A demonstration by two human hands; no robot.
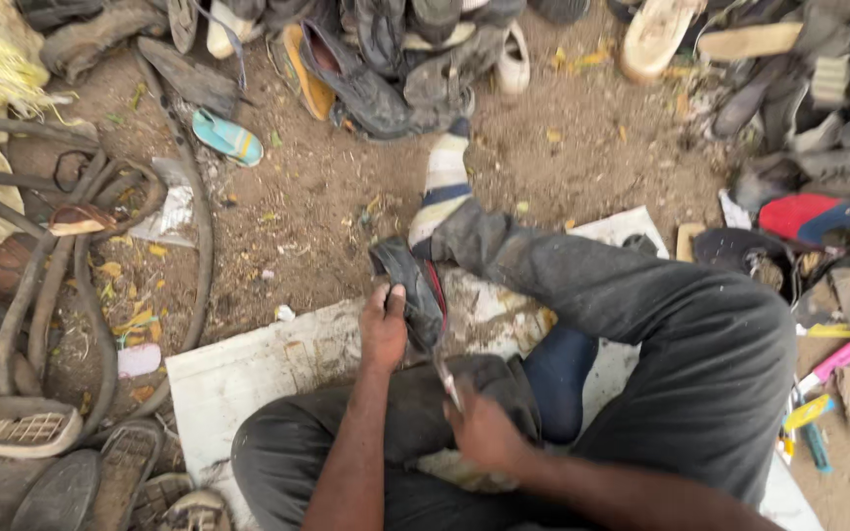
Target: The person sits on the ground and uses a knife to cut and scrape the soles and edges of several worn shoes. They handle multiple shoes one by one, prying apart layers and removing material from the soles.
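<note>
Currently left hand (383, 329) grips worn dark shoe (412, 292) at heel; right hand (484, 430) clenches thin blade (445, 376). Shoe looks light, floppy; hold by sole.

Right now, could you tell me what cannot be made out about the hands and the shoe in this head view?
- Tool in the right hand: thin, blurred, partly hidden by the fingers; its kind is unclear.
- Dark shoe: the left hand covers one edge; the work spot is too small to see.
- Right hand's grip: the palm side is hidden.
- Shoe pile: cut off by the top edge.
</note>
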